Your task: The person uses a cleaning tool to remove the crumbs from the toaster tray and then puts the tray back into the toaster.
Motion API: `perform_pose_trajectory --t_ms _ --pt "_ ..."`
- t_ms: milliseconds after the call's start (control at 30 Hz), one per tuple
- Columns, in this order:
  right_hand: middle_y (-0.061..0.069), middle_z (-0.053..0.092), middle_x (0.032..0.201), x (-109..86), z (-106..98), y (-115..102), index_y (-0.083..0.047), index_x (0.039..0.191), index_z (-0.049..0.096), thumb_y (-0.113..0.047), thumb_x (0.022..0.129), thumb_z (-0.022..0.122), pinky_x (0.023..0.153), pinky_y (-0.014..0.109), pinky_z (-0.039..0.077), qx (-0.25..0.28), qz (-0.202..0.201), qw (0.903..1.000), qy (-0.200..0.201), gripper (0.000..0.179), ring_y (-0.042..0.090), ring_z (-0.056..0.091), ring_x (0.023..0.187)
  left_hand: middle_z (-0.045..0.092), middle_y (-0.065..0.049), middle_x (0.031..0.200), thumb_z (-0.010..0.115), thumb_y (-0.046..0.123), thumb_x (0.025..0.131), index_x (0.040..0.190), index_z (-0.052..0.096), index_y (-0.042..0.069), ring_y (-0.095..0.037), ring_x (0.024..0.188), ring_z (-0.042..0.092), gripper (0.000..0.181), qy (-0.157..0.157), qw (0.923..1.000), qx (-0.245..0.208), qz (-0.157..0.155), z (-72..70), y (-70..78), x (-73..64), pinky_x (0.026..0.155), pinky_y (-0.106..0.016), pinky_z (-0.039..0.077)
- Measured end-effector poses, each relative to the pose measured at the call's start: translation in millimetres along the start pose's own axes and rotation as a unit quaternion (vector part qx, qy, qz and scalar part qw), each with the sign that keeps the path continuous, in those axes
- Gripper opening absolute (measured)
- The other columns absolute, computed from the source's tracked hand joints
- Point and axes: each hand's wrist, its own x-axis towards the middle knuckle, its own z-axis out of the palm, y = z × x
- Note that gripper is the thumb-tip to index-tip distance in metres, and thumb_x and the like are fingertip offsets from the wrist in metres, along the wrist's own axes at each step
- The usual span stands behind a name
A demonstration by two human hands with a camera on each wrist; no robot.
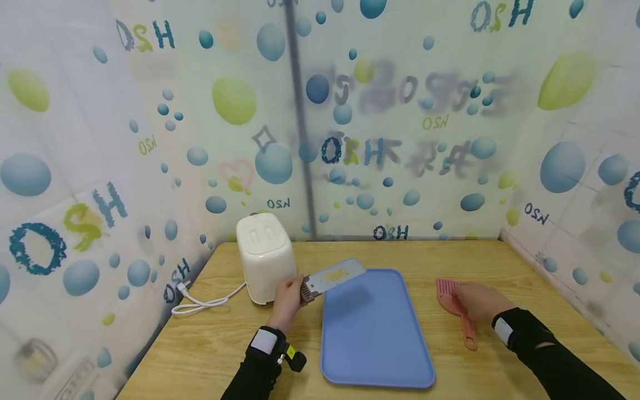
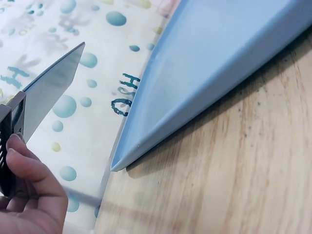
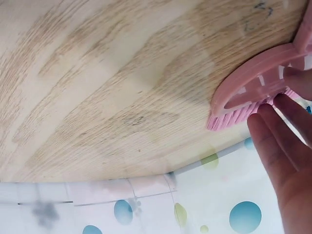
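My left hand (image 1: 287, 303) grips the dark ribbed end of a toaster's crumb tray (image 1: 345, 273), a flat grey plate with yellowish crumbs on top. The plate is raised, and its far end overlaps the upper left corner of a blue tray (image 1: 377, 333) in the head view. On the right, a pink brush (image 1: 469, 333) lies on the table with its handle toward me. My right hand (image 1: 480, 301) is over the brush's head. In the right wrist view its fingers (image 3: 273, 141) are fairly straight, with the tips right at the pink bristles (image 3: 229, 119).
A white toaster (image 1: 265, 258) stands at the back left, just beyond my left hand. Its white cord (image 1: 200, 306) lies looped beside it. The wooden table (image 1: 240, 355) is bounded by patterned curtain walls (image 1: 400, 183) at the back and both sides.
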Motion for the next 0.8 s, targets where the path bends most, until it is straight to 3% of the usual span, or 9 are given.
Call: perform_pose_trajectory --t_ms 333,533,667,733,800 --pt "-0.002 0.05 0.076 -1.0 9.1 7.3 -0.012 0.094 0.065 0.001 0.086 0.076 0.067 0.036 0.044 -0.043 -0.041 0.9974 0.04 0.018 0.018 0.048 0.07 0.066 -0.007 0.087 0.046 0.033 0.11 0.121 0.063 -0.009 -0.011 0.068 0.059 0.046 0.003 1.0 0.001 -0.009 -1.0 -0.7 1.1 0.059 -0.023 0.046" --pt "-0.002 0.051 0.075 -1.4 11.1 2.5 -0.012 0.09 0.065 -0.002 0.086 0.077 0.065 0.035 0.045 -0.095 -0.053 0.9927 0.05 0.016 0.018 0.048 0.068 0.067 -0.007 0.088 0.045 0.032 0.11 0.122 0.062 -0.009 -0.01 0.069 0.06 0.046 0.002 0.9999 -0.006 -0.011 -1.6 -1.9 2.3 0.06 -0.022 0.045" --pt "0.015 0.068 0.098 -4.0 11.3 -4.1 -0.007 0.095 0.07 -0.001 0.083 0.08 0.079 0.051 0.056 -0.116 -0.052 0.9906 0.051 0.017 0.037 0.066 0.089 0.066 -0.007 0.087 0.047 0.031 0.11 0.122 0.061 -0.01 -0.011 0.067 0.06 0.045 0.008 0.9999 -0.005 -0.011 -1.0 -0.8 -0.2 0.059 -0.023 0.046" --pt "0.024 0.066 0.113 -5.4 10.7 -7.8 -0.005 0.096 0.07 0.0 0.079 0.082 0.084 0.059 0.053 -0.12 -0.052 0.9901 0.052 0.021 0.047 0.064 0.102 0.065 -0.007 0.087 0.047 0.03 0.11 0.123 0.061 -0.009 -0.011 0.067 0.06 0.044 0.011 0.9998 -0.006 -0.013 -1.0 -0.1 -1.0 0.059 -0.023 0.046" --pt "0.026 0.063 0.118 -6.2 9.2 -12.0 -0.004 0.096 0.069 -0.001 0.077 0.084 0.086 0.06 0.052 -0.115 -0.047 0.9912 0.044 0.024 0.048 0.061 0.106 0.065 -0.007 0.088 0.047 0.03 0.11 0.123 0.061 -0.009 -0.012 0.067 0.059 0.044 0.01 0.9998 -0.007 -0.013 -1.6 0.6 -1.0 0.059 -0.023 0.046"
